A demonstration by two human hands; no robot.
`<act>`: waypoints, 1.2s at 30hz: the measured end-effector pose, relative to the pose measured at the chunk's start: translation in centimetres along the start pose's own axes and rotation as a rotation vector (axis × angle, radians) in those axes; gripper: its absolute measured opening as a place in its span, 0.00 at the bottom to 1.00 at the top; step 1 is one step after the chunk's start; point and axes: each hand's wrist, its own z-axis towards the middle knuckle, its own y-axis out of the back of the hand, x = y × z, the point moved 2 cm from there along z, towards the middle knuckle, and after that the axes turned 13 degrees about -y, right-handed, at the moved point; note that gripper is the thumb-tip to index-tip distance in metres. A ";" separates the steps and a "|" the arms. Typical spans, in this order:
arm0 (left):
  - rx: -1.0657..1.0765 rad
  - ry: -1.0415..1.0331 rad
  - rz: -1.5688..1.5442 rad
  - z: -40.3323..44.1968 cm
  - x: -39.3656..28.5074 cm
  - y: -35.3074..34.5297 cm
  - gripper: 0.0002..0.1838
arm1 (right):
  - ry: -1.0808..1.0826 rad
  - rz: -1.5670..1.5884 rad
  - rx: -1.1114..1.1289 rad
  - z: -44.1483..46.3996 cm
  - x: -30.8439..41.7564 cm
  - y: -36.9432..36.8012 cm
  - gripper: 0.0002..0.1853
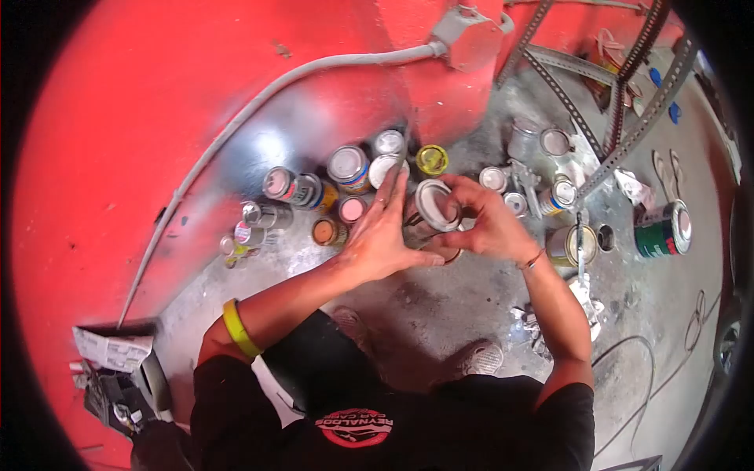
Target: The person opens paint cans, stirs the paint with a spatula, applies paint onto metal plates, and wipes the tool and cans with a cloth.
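Observation:
My right hand is closed on a small can with a grey round top, its fingers and thumb at the near right side of the rim. The can is tilted toward me. Beside it, my left hand has a thin grey stick along its fingers, pointing up toward the wall. The left thumb stretches out below the can. The can's lower part is partly hidden. Close to the left hand stand a can with a pink top and one with an orange-brown top.
Several paint cans, including a blue-labelled can and a yellow-rimmed can, line the red wall. A green can stands at right, below perforated metal bars. A hose and crumpled paper lie on the floor.

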 end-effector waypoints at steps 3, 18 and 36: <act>-0.145 -0.003 0.020 0.0 1.4 -0.6 0.65 | 0.081 -0.046 -0.073 -0.4 0.9 -2.6 0.22; -0.174 -0.041 0.163 -0.3 1.3 -0.4 0.46 | 0.257 -0.077 -0.193 -1.6 0.7 -4.0 0.11; -0.077 0.035 0.170 -1.8 2.4 -1.7 0.47 | 0.367 -0.540 -0.331 -1.4 -1.2 -6.6 0.13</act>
